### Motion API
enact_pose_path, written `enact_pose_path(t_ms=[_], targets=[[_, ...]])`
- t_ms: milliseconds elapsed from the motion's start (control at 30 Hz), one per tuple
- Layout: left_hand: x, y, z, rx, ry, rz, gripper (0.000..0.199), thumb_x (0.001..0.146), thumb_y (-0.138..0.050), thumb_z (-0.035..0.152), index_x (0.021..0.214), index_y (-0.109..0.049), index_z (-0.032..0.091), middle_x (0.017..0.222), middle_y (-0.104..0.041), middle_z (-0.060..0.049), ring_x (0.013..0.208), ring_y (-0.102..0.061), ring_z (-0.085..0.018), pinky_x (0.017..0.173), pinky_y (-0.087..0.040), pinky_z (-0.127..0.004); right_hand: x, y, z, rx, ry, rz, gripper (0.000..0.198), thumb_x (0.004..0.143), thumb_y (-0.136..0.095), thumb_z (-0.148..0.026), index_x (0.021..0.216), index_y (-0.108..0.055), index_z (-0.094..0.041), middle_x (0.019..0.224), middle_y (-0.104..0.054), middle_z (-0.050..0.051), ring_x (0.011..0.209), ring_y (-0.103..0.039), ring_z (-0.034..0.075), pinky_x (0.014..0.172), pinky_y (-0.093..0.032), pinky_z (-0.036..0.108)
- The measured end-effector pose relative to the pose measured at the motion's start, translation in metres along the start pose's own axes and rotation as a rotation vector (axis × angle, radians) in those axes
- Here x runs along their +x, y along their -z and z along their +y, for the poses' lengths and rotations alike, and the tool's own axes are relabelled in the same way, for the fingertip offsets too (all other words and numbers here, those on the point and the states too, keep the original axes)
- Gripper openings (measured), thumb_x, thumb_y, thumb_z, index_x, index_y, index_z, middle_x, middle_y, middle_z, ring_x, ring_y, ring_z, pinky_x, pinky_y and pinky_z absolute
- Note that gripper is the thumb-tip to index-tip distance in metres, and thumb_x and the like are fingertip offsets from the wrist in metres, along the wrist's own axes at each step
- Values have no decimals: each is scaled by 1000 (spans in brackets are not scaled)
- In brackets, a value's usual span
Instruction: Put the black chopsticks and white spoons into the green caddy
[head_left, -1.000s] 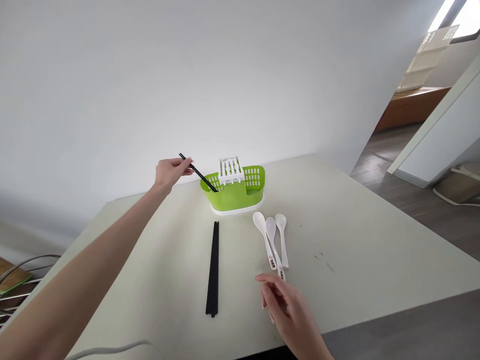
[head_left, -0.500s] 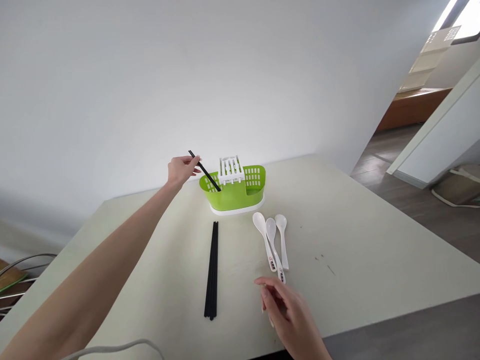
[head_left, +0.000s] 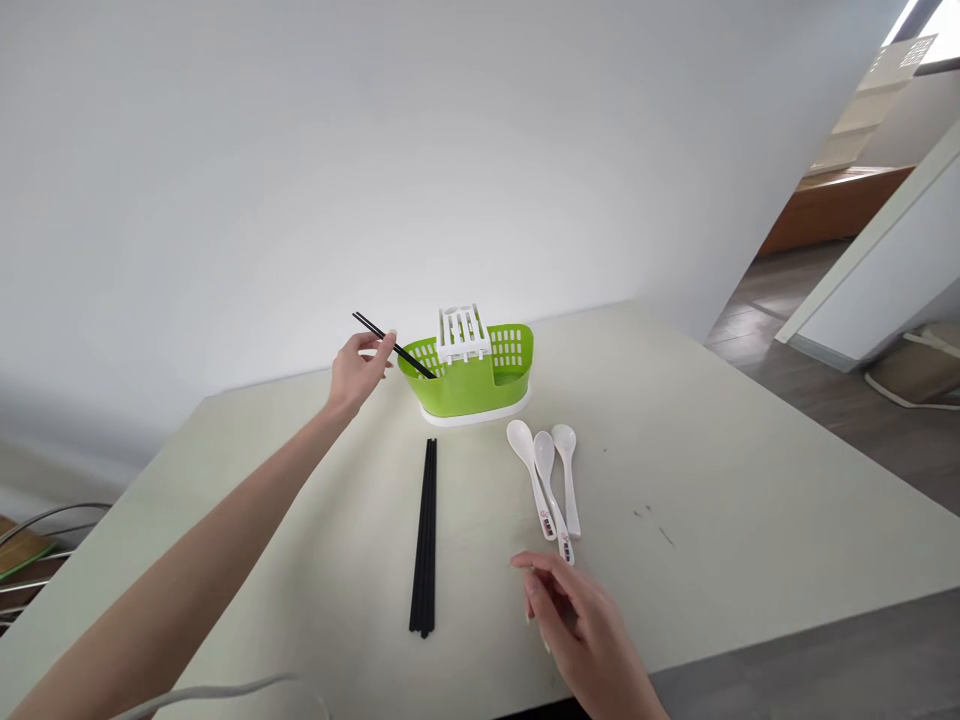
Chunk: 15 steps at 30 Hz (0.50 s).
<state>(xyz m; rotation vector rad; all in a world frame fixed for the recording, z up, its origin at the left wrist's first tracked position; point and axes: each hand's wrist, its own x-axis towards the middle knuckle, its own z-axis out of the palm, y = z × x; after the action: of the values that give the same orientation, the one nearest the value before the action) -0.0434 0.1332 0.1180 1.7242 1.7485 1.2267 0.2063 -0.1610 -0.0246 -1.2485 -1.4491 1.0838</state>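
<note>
My left hand (head_left: 360,366) is closed on a pair of black chopsticks (head_left: 369,325). They slant down to the right, with their lower ends inside the left compartment of a green utensil basket (head_left: 469,392). A white slatted piece (head_left: 463,335) sits over the basket's middle. On the table in front lies a bundle of black chopsticks (head_left: 424,540), side by side. To its right are three white spoons (head_left: 545,480), bowls pointing away from me. My right hand (head_left: 574,620) hovers low near the spoon handles, fingers loosely bent and holding nothing I can see.
The pale table (head_left: 697,440) meets a white wall (head_left: 525,150) behind the basket. A grey cable (head_left: 225,690) crosses the near left edge. Wire racking (head_left: 45,560) stands beyond the table's left side, and a doorway with grey floor is at right.
My left hand has dropped slightly, and the chopsticks lean over further to the left, their lower ends still in the basket. My right hand stays near the spoons.
</note>
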Motion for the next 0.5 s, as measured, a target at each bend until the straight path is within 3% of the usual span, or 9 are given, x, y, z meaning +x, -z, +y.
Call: enact_pose_path(t_ms=[167, 267, 500], targets=[[-31, 7, -29, -52, 16, -57, 60, 84, -72, 68, 117, -63, 19, 118, -69, -11, 78, -71, -16, 60, -54, -27, 0, 0, -1, -5, -18, -8, 41, 110, -42, -49, 117, -71, -21, 73, -64, 1, 58, -57, 14, 54, -45, 22], [-51, 9, -43, -11, -2, -110, 56, 86, -68, 67, 116, -61, 21, 105, -67, -5, 69, -64, -14, 59, -50, -27, -1, 1, -2, -24, -31, 2, 41, 109, -43, -50, 116, -71, -22, 73, -64, 2, 57, -56, 14, 53, -45, 23], [-104, 4, -53, 167, -116, -472, 35, 86, -70, 54, 104, -57, 27, 66, -65, 4, 56, -58, -19, 57, -39, -30, -2, 2, 0, -76, -47, -13, 39, 110, -43, -49, 119, -72, -23, 74, -64, 2, 58, -57, 15, 53, -45, 23]])
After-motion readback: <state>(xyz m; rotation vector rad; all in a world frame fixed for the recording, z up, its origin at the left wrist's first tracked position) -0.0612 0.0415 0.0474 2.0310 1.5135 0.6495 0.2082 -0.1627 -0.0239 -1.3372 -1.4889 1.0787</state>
